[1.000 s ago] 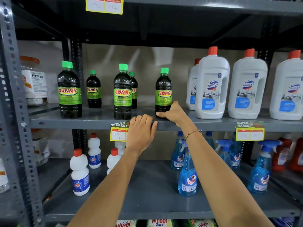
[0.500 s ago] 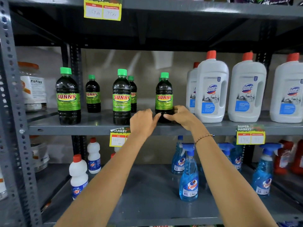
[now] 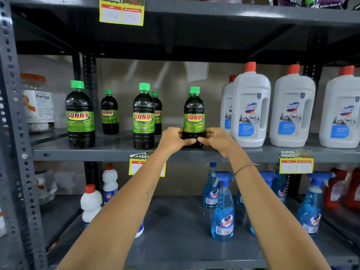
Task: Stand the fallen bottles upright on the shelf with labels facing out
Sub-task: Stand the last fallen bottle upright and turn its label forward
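Both our forearms reach up from the bottom of the view, bead bracelet (image 3: 245,167) on the right wrist. Below them on the lower shelf (image 3: 175,227): blue Colin spray bottles (image 3: 223,209) on the right, small white red-capped bottles (image 3: 91,203) on the left.

Our left hand (image 3: 172,140) and right hand (image 3: 218,139) are cupped around the base of one Sunny bottle (image 3: 194,115), one on each side, fingertips nearly meeting in front of it. Firm two-handed hold on that bottle. It stands upright near the front edge of the middle shelf (image 3: 109,153), green cap up, red-and-yellow SUNNY label facing us.

Same shelf, to the left: two more Sunny bottles up front (image 3: 80,115) (image 3: 143,116), upright, labels out. Two smaller-looking ones sit further back (image 3: 109,113) (image 3: 157,113), also upright. Another green cap peeks out just behind the held bottle; can't tell more.

To the right: white Domex jugs (image 3: 251,108), red caps, upright, labels out. Yellow price tags (image 3: 296,162) clipped to the shelf edge. Far left, on the neighbouring rack, a fitfizz jar (image 3: 38,103).
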`<state>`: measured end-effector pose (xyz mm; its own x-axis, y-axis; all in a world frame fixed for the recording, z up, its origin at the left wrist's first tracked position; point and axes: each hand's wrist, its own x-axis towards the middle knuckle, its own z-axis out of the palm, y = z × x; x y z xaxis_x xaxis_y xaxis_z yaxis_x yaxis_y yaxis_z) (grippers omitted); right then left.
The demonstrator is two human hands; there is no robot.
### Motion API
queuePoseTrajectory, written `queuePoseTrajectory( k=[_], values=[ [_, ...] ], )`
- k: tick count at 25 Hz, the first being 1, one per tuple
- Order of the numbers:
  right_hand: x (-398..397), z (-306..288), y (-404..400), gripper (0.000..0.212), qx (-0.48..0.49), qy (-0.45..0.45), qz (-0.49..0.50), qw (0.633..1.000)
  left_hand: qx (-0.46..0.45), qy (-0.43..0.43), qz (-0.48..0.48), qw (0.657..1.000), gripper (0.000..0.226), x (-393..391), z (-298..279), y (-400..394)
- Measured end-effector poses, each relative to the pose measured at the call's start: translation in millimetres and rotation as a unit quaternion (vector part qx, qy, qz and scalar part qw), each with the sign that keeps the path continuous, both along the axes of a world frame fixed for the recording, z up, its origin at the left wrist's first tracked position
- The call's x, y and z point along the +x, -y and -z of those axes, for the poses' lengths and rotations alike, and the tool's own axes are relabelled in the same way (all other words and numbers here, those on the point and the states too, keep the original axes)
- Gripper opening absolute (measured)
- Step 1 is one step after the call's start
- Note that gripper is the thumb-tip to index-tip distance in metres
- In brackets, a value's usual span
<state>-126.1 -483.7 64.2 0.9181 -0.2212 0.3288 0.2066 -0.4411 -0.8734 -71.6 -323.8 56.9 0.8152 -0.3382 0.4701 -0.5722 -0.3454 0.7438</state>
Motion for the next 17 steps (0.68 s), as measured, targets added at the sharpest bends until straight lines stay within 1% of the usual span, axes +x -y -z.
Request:
queuePoseTrajectory(
  k=[6,11,17],
  values=[
    [-16.1,1.3,-0.3,0.046,0.014,0.012,-0.010,1.000,-0.009,0.017,-0.005,1.000,0.050,-13.4,1.6,-9.3],
    [-25.0,1.4,2.6,0.047,0.029,0.007,-0.032,0.999,-0.025,0.048,-0.001,0.999,0.056,-20.5,8.3,-13.1],
    [-30.5,9.4,1.6,0.046,0.041,0.035,-0.040,0.998,-0.025,0.050,0.008,0.998,0.060,-19.8,9.9,-15.3]
  ],
)
